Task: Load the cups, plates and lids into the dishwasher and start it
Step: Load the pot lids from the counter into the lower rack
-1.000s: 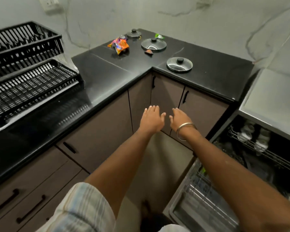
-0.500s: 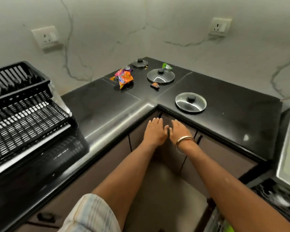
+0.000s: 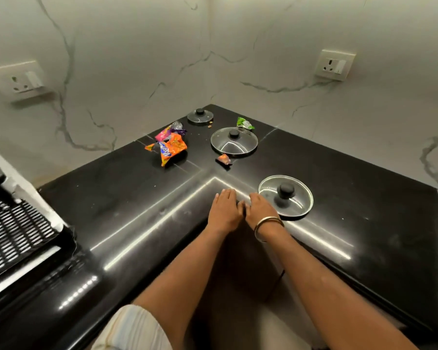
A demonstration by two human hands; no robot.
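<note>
Left hand [image 3: 224,212] and right hand [image 3: 259,210] lie side by side with fingers straight, holding nothing, over the black worktop [image 3: 127,198] inner corner. Just right sits a glass lid [image 3: 285,196] with black knob; farther, a larger lid [image 3: 234,141], then a small dark lid [image 3: 200,116].

Three glass lids with black knobs, all lying flat and knob-up on the black counter [image 3: 364,198]. Nearest lid [image 3: 285,196] at about 1 o'clock, steel-rimmed, just beside the counter's inner corner. Largest lid [image 3: 234,141] at 12 o'clock, farther back, well apart from the first. Smallest lid [image 3: 200,116] at 11 o'clock, deepest in the corner near the walls.
</note>
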